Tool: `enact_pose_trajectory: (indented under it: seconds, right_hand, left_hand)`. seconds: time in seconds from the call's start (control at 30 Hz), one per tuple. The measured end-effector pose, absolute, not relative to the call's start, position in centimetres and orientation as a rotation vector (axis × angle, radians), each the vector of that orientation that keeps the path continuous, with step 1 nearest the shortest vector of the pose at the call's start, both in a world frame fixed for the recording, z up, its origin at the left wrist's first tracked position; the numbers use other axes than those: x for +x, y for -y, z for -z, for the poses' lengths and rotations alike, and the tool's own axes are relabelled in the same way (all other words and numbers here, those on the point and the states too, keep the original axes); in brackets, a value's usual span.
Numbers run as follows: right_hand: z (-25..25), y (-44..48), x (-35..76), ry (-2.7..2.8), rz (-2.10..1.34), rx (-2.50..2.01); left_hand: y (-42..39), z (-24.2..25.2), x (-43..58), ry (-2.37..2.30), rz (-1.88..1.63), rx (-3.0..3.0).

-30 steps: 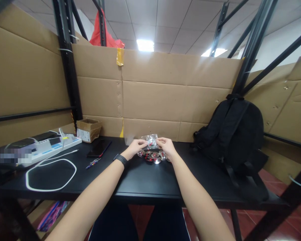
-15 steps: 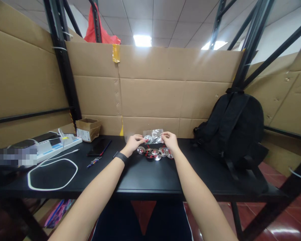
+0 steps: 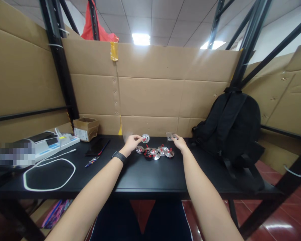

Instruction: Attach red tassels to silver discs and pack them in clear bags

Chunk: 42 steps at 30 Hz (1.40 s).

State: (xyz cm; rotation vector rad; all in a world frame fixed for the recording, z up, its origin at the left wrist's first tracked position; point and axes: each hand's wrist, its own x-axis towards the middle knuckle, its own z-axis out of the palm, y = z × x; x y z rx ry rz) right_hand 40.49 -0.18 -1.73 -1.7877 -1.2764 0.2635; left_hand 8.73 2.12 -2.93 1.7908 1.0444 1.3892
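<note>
Pinched between the fingers of my left hand [image 3: 131, 144] is a shiny finger cymbal [image 3: 145, 138] with a bit of red at its middle, raised above the table. My right hand [image 3: 180, 142] is closed on a crumpled clear plastic bag [image 3: 170, 136], off to the right. Below and between the hands, a loose pile of silver finger cymbals [image 3: 154, 152] with red loops lies on the black table [image 3: 150, 177]. Another clear plastic piece [image 3: 126, 136] shows faintly behind my left hand.
A black backpack [image 3: 237, 130] stands on the right. To the left are a small cardboard box [image 3: 86, 129], a dark phone [image 3: 97, 147], keys [image 3: 92, 162], a white power strip [image 3: 48, 149] and a looped white cable [image 3: 50, 189]. Cardboard walls [image 3: 150, 97] enclose the back and sides.
My right hand has moved right with the plastic bag, away from the cymbal in my left hand. The bag was spread between both hands and is now crumpled. My left hand stays nearly in place.
</note>
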Motion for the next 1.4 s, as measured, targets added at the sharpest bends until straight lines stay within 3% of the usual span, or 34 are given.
enact_pose_trajectory:
  seconds: [0.2, 0.33, 0.7, 0.97, 1.2, 1.4]
  right_hand:
    - [0.6, 1.6, 37.1, 1.412, 0.101, -1.896]
    - [0.4, 1.7, 35.5, 1.614, 0.076, -1.815]
    - [3.1, -0.2, 41.8, 1.775, -0.073, -2.162]
    - [3.5, -1.3, 40.2, 1.837, -0.049, -2.197]
    - [3.4, -0.5, 41.5, 1.563, 0.068, -2.267]
    - [2.1, -0.5, 40.1, 1.423, 0.097, -2.227]
  left_hand:
    - [-1.9, 2.9, 8.9, -1.123, -1.273, 1.929]
    - [-1.2, 2.7, 9.1, -1.268, -1.123, 2.212]
    - [0.6, 1.8, 9.1, -1.487, -0.900, 2.552]
    - [0.8, 0.7, 8.4, -1.642, -1.210, 2.430]
    - [-1.6, -0.3, 3.1, -1.991, -1.620, 1.840]
    - [-4.1, 1.9, 1.0, -1.907, -1.422, 1.726]
